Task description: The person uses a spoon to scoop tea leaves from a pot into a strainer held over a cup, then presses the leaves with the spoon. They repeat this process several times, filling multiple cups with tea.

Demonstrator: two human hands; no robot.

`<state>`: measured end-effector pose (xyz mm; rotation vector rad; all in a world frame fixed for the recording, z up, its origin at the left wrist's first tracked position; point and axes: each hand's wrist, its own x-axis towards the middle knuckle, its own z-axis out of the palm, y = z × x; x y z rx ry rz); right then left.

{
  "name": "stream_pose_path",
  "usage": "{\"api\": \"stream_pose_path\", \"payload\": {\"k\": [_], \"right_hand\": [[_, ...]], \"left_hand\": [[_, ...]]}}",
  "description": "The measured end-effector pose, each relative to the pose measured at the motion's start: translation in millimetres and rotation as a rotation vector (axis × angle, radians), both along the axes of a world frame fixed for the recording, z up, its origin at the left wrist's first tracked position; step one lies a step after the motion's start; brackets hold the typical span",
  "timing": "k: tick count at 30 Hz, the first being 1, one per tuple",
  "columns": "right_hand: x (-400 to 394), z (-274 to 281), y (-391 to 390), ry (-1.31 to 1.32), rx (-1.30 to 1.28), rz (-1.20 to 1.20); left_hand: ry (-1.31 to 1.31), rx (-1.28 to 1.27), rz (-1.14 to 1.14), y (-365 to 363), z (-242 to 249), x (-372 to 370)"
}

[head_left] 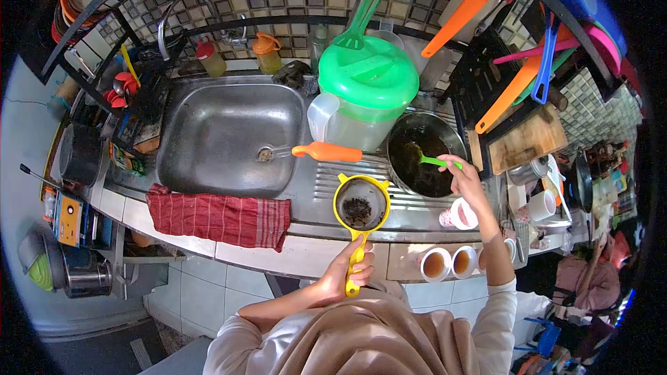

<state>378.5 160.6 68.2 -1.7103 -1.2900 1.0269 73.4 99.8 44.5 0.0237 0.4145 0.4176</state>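
My left hand (339, 266) is wrapped round the handle of a yellow strainer (372, 196), held over the counter edge in front of the drainboard. Dark wet leaves lie in its mesh. My right hand (464, 179) grips the green handle of a spoon or ladle (432, 161). Its head dips into dark liquid in a metal pot (455, 140), so its shape is partly hidden. Two paper cups (435, 264) (463, 262) with brown liquid stand on the counter edge below my right forearm. Another patterned cup (460, 214) is near my right wrist.
Left of me is a steel sink (229, 132), with a red cloth (219, 219) over its front edge. A green-lidded container (368, 73) stands behind the drainboard, with an orange-handled tool (328, 152) before it. A rack with hanging utensils (514, 94) rises at right.
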Motion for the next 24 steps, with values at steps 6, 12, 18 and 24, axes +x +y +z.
{"api": "stream_pose_path", "payload": {"k": [6,12,18,24], "right_hand": [[-2,17,-2,0.262,-0.043,-0.041],[2,18,-3,0.345,-0.031,-0.063],[-1,21,-3,0.305,-0.023,-0.099],[1,21,-4,0.312,-0.01,-0.105]], "left_hand": [[-0.011,-0.004,-0.006,0,-4,0],[0.012,0.016,-0.002,0,0,1],[0.01,0.006,-0.003,0,1,0],[0.005,0.011,-0.009,1,-1,0]]}}
